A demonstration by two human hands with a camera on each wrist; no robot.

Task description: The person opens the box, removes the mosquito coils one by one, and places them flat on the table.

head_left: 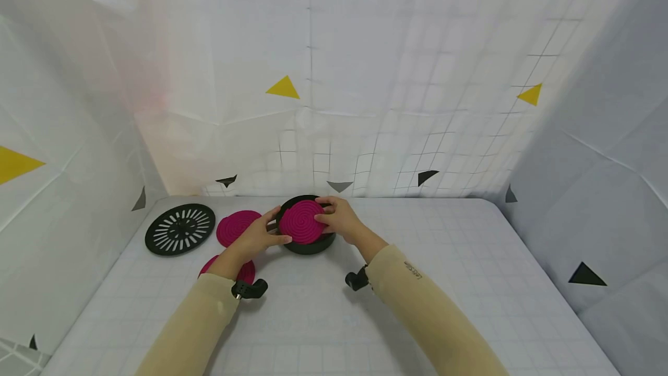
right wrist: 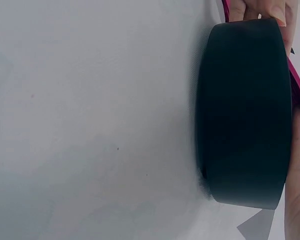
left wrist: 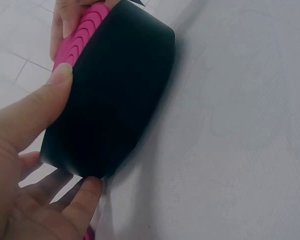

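Observation:
A black round holder [head_left: 309, 249] stands on the table near its far edge. My left hand [head_left: 259, 237] grips it from the left, and in the left wrist view the thumb lies at the rim, with fingers under the side wall. Tilted over the holder's opening is a pink spiral coaster [head_left: 301, 222]. My right hand [head_left: 341, 219] pinches the coaster at its right edge. From the right wrist view, the holder's dark wall [right wrist: 245, 115] hides most of the coaster. Whether the coaster touches the inside of the holder cannot be told.
Left of the holder lies another pink spiral coaster [head_left: 237, 226], and a further one [head_left: 246, 273] is partly covered by my left forearm. A black slotted disc [head_left: 180, 229] lies at the table's far left. White sheeting [head_left: 365, 74] hangs behind the table.

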